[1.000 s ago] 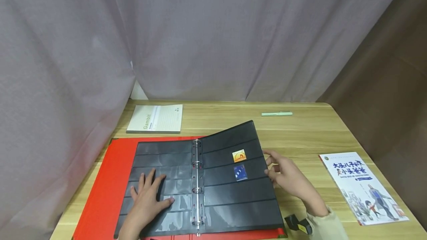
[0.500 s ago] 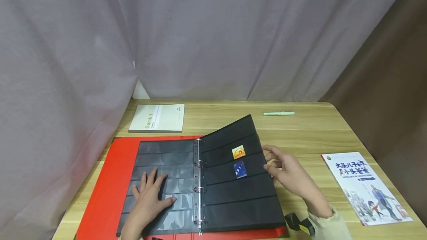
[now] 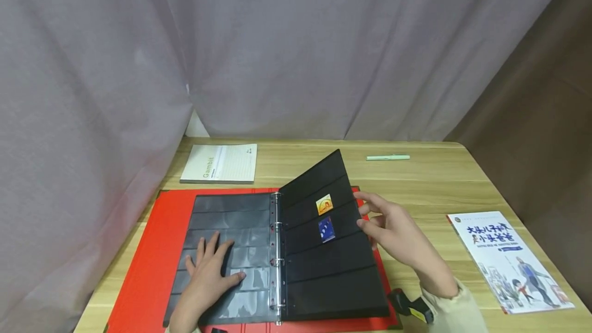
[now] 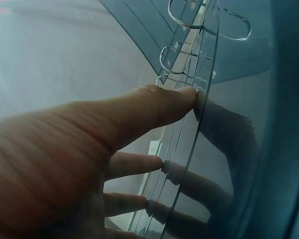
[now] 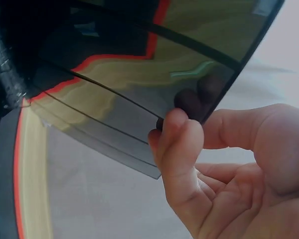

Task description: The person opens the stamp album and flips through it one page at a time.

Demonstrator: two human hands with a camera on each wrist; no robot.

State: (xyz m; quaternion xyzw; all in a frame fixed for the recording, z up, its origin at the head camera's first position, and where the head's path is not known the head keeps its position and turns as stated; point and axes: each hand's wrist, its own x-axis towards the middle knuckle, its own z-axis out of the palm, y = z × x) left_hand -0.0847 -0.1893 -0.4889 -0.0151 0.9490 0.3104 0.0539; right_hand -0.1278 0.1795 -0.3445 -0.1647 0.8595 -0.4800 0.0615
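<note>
A red ring-bound stamp album (image 3: 143, 251) lies spread on the table, metal rings (image 3: 278, 261) down its middle. On its left black page (image 3: 245, 292), split into clear strip pockets, my left hand (image 3: 205, 276) rests with fingers spread; the left wrist view shows the fingertips touching the glossy sheet (image 4: 229, 124). At the right, my right hand (image 3: 393, 225) pinches the outer edge of a black page (image 3: 333, 281) between thumb and fingers. That page is lifted at a slant. Two stamps sit in its pockets, a yellow-orange one (image 3: 324, 204) and a dark blue one (image 3: 326, 229).
Behind the album is a pale notebook (image 3: 219, 163) marked "Gambit". A light green pen (image 3: 387, 158) lies at the back right. A white illustrated book (image 3: 509, 261) rests on the right side of the wooden table (image 3: 324, 161). Grey curtain hangs behind.
The right page has risen and swung leftward in my right hand, baring some of the red cover beneath. The right hand moved left and slightly up with it; my left hand stayed on the left page.
</note>
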